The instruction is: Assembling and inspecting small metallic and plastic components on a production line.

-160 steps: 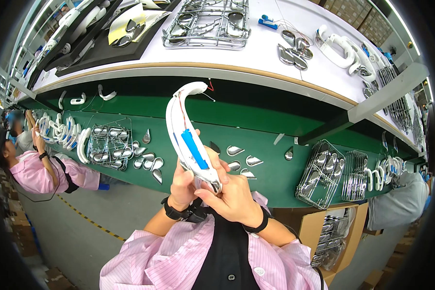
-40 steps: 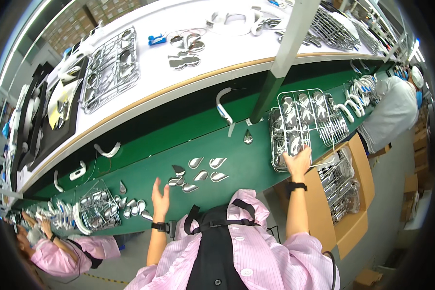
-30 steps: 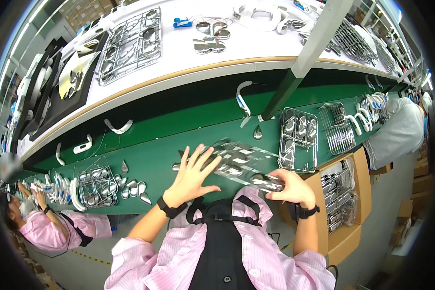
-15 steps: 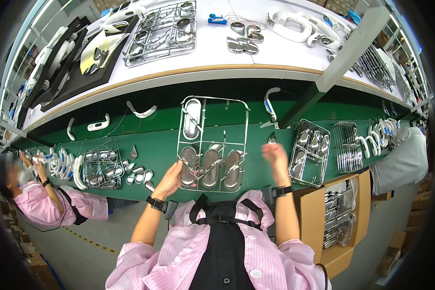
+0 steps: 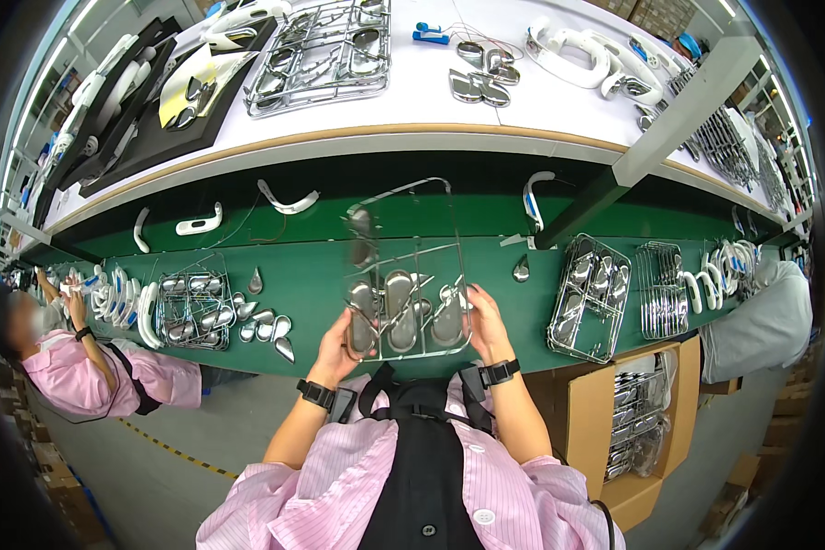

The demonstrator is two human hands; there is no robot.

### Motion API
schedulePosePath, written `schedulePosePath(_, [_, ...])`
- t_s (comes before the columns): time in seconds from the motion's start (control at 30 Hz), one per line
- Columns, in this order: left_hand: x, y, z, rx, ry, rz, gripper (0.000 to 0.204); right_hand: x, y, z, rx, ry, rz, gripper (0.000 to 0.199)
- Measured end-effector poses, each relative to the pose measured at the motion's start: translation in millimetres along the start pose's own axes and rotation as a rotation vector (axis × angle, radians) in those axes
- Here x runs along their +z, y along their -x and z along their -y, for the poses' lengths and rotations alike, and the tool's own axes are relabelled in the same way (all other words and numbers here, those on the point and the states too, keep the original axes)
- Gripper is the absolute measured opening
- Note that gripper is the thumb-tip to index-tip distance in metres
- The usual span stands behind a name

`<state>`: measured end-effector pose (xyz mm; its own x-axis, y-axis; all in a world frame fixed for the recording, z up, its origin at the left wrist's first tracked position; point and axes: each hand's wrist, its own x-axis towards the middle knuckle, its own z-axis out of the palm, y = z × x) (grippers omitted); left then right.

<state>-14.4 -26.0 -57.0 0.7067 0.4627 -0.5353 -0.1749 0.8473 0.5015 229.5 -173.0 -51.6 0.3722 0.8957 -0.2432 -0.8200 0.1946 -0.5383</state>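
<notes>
Wire rack point(image 5: 417, 254) held up over near part of green bench point(image 5: 313, 273), top end blurred. Right hand point(image 5: 489, 325), well clear of rack half a second ago, now at its right edge, fingers bent on it. Left hand point(image 5: 335, 350) still grips near left corner, fingers mostly closed. Rack carries row of chrome pieces point(image 5: 401, 307) at near end, another far left. Second rack point(image 5: 579, 356) on right, also loaded. Near right: open cardboard box point(image 5: 588, 422), more racks inside.
</notes>
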Motion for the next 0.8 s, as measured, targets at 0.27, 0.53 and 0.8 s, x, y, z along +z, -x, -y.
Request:
schedulePosePath(0.27, [16,-9,-12,0.189,-0.142,-0.073,0.037,-29,11,-15,0.145,-0.024,-0.166,0.027])
schedulePosePath(0.53, [13,-33,-20,-0.147,-0.077,-0.041,0.032,-43,-2,3,0.047,0.108,0.031,0.042])
schedulePosePath(0.8, [13,-67,-5,-0.442,0.055,0.188,0.028,-9,-19,29,-0.096,0.597,0.065,0.019])
